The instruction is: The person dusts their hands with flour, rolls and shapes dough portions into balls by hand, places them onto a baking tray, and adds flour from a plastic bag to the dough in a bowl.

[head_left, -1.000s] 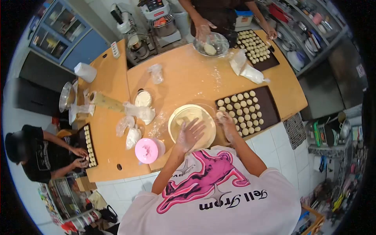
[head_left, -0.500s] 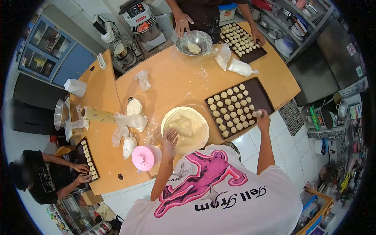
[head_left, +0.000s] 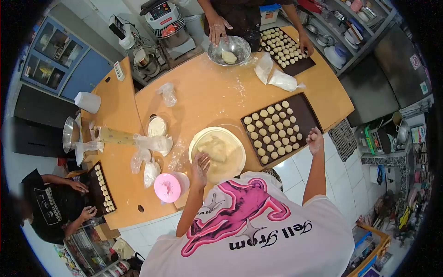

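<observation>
My left hand (head_left: 200, 167) is at the left rim of a cream bowl (head_left: 239, 159), its fingers stretched out beside the soft, pale dough (head_left: 213, 150) inside. My right hand (head_left: 315, 141) hovers just off the right edge of a dark baking tray (head_left: 307, 108), fingers curled inward. Whatever may lie within those fingers is too small to make out. Rows of round dough balls (head_left: 274, 137) cover much of the tray. One dough ball (head_left: 299, 136) sits at the edge closest to my right hand.
Left of the bowl stand a pink-lidded container (head_left: 167, 188), a tub of white powder (head_left: 157, 126) and plastic bags (head_left: 152, 173). Across the table (head_left: 198, 87), a person's hand touches a metal bowl (head_left: 235, 45) near another filled tray (head_left: 295, 69). Another person works at a tray (head_left: 98, 197) on the left.
My right hand has drawn back rightward from the tray; a dough ball now rests where its fingers were. My left hand has barely moved. The person at left has moved their hands apart from the tray.
</observation>
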Available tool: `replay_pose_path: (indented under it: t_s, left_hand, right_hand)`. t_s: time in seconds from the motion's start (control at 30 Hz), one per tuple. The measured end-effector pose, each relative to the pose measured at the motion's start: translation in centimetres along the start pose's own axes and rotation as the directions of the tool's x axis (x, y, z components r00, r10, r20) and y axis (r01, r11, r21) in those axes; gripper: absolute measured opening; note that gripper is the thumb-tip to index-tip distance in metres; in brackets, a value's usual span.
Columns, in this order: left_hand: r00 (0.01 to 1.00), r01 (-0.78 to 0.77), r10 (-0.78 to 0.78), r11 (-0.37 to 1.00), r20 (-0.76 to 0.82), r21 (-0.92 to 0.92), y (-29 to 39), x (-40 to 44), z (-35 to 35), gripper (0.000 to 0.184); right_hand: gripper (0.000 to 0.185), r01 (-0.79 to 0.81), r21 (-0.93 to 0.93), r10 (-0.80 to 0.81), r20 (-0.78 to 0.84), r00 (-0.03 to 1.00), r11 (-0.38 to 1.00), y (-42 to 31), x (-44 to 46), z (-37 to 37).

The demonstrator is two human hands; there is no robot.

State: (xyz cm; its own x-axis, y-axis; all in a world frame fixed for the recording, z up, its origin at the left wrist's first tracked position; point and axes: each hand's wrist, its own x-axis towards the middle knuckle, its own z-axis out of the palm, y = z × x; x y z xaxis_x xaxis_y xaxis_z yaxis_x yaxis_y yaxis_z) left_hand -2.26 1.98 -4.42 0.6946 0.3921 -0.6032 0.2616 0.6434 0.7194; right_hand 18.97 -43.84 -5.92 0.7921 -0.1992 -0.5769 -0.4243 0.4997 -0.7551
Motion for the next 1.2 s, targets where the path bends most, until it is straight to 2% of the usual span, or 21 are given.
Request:
replay_pose_path:
  t_s: [0.03, 0.07, 0.1, 0.13, 0.17, 0.27, 0.3, 0.5, 0.6, 0.7, 0.9, 1.0, 1.03, 1.1, 1.2]
  left_hand:
    - [1.0, -0.004, 0.004, 1.0, -0.003, 0.008, -0.1, 0.1, -0.1, 0.049]
    - [1.0, -0.002, 0.002, 1.0, -0.006, 0.011, -0.2, 0.2, -0.3, 0.049]
    - [1.0, 0.001, -0.001, 1.0, -0.009, 0.013, -0.2, 0.2, -0.3, 0.049]
    - [1.0, 0.002, -0.002, 1.0, -0.013, 0.014, -0.1, 0.2, -0.3, 0.048]
    - [1.0, 0.008, -0.007, 1.0, -0.015, 0.013, -0.1, 0.2, -0.2, 0.049]
    - [1.0, 0.011, -0.011, 1.0, -0.024, 0.011, 0.0, 0.1, 0.0, 0.049]
    - [1.0, 0.006, -0.005, 1.0, -0.024, 0.015, 0.0, 0.0, 0.0, 0.05]
    - [1.0, -0.011, 0.011, 1.0, -0.004, 0.008, -0.7, 0.2, -0.5, 0.05]
    - [1.0, -0.008, 0.008, 1.0, -0.017, 0.0, -0.6, 0.1, -0.3, 0.05]
    - [1.0, -0.006, 0.006, 1.0, -0.03, 0.003, -0.6, 0.1, -0.2, 0.049]
    - [0.999, 0.004, -0.004, 1.0, -0.035, 0.004, -0.4, -0.1, 0.0, 0.046]
    - [0.999, 0.008, -0.008, 1.0, -0.035, -0.002, -0.2, -0.2, 0.0, 0.046]
    - [0.999, 0.01, -0.01, 1.0, -0.038, -0.009, -0.3, -0.1, 0.0, 0.046]
    - [0.999, 0.012, -0.012, 1.0, -0.035, -0.005, -0.3, -0.2, 0.1, 0.047]
    - [1.0, -0.006, 0.006, 1.0, -0.006, 0.002, -0.5, -0.2, 0.0, 0.049]
  right_hand:
    - [0.016, 0.021, -0.286, -0.031, -0.031, 0.999, 0.958, -0.1, 0.3, 0.0]
    - [0.018, 0.028, -0.548, -0.068, -0.053, 0.996, 0.836, -0.2, 0.5, -0.2]
    - [0.02, 0.196, -0.749, -0.223, 0.066, 0.973, 0.633, 0.3, 0.8, -0.6]
    - [0.023, 0.34, -0.869, -0.332, 0.222, 0.917, 0.36, 1.2, 1.6, -1.3]
    - [0.026, 0.445, -0.894, -0.383, 0.396, 0.835, 0.045, 1.9, 2.5, -2.0]
    - [0.038, 0.33, -0.943, -0.127, 0.334, 0.934, -0.05, 0.6, 0.3, 0.3]
    - [0.038, 0.305, -0.938, -0.118, 0.325, 0.938, -0.162, 0.6, 0.1, 0.7]
    - [0.036, 0.256, -0.925, -0.059, 0.283, 0.957, -0.279, -0.3, -1.5, 3.0]
    - [0.035, 0.294, -0.891, -0.14, 0.359, 0.923, -0.346, 0.0, -1.8, 3.2]
    - [0.03, 0.357, -0.887, -0.261, 0.434, 0.863, -0.293, 0.8, -1.1, 2.2]
    - [0.028, 0.373, -0.899, -0.289, 0.429, 0.856, -0.228, 1.0, -1.0, 1.6]
    - [0.025, 0.307, -0.95, -0.212, 0.29, 0.933, 0.052, 0.5, -0.5, 0.7]
    - [0.025, 0.319, -0.945, -0.207, 0.299, 0.932, 0.071, 0.5, -0.2, 0.1]
    - [0.026, 0.341, -0.934, -0.196, 0.316, 0.928, 0.107, 0.6, 0.0, -1.0]
    - [0.028, 0.383, -0.924, -0.188, 0.379, 0.906, -0.018, 0.9, -0.8, -1.5]
